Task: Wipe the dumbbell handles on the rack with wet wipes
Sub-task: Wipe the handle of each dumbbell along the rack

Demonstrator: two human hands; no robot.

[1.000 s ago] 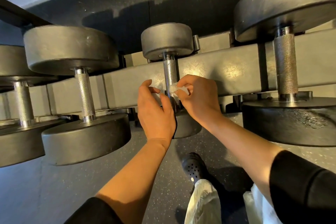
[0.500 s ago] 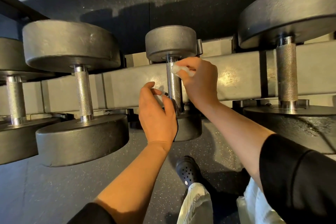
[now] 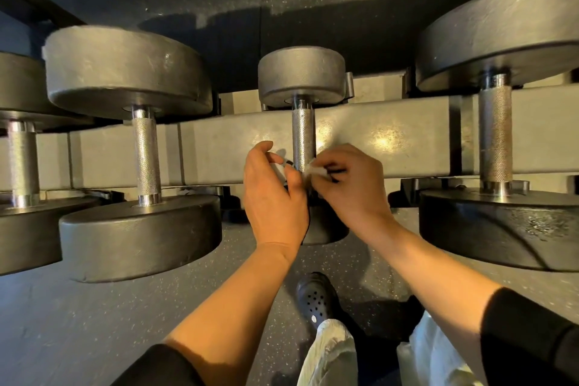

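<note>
1. my right hand (image 3: 351, 188) pinches a small white wet wipe (image 3: 316, 170) against the lower part of the small dumbbell handle (image 3: 303, 135), close above the near head. half a second ago that hand was up at the top of the handle, just beneath the far head; it has slid back down to about where it was a second ago.
2. my left hand (image 3: 272, 197) sits just left of the same handle, its curled fingers around the handle's lower end with the index finger lifted free. whether the fingers truly clamp the steel i cannot tell, as the hand hides the contact. it has kept nearly the same spot through all three moments.
3. the small dumbbell (image 3: 302, 75) lies across the grey rail of the rack (image 3: 219, 150), near the middle of the rail, its far head showing above the rail and its near head mostly hidden behind my hands.
4. a bigger dumbbell (image 3: 131, 72) lies on the rack to the left, its knurled handle (image 3: 145, 157) bare. another (image 3: 22, 163) lies further left, at the rail's left end.
5. a large dumbbell (image 3: 501, 34) lies toward the right end of the rail, its handle (image 3: 495, 131) also untouched.
6. the view has dropped a little since before, so the rail and the dumbbells sit lower in sight.
7. below the rack the speckled floor (image 3: 78, 307) shows, with my black perforated shoe (image 3: 316, 298) and pale trousers (image 3: 332, 354). black sleeves (image 3: 526, 338) cover both of my upper forearms.
</note>
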